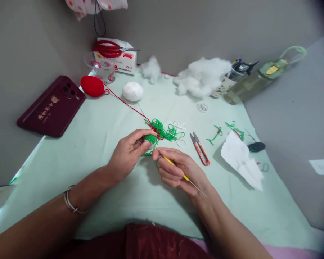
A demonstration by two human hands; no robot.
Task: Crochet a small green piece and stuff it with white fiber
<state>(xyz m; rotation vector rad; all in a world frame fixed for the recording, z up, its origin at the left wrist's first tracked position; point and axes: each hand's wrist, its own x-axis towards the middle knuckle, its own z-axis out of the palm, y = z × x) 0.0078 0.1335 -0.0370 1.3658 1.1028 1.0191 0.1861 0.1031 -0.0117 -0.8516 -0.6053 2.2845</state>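
1. Evidently the thing in hand is a small green crocheted piece (pixel 150 138), which sits near the middle of the desk (pixel 97 144), in the grip of the left hand (pixel 129 149) and just in front of a loose green yarn tangle (pixel 158 126).
2. The left hand's fingers are closed on the piece, thumb on the near side and forefinger along the far side; how the other fingers lie underneath cannot be told.
3. The right hand (pixel 178 167) has its fingers wrapped around a yellow-handled hook (pixel 169 160), one thin metal end pointing at the piece, the other sticking out past the palm. Whether the tip is inside a stitch is too small to tell.
4. The piece is probably very light, soft and springy, with little slip against skin; a hard squeeze would likely flatten it rather than break it. A light pinch at its edge, close to the working stitches, seems the best hold.
5. The hook looks light and stiff; its thicker yellow handle is the sensible place to grip, as the slim metal ends could turn between the fingers.
6. Loose yarn probably snags easily, so a gentle touch suits it.
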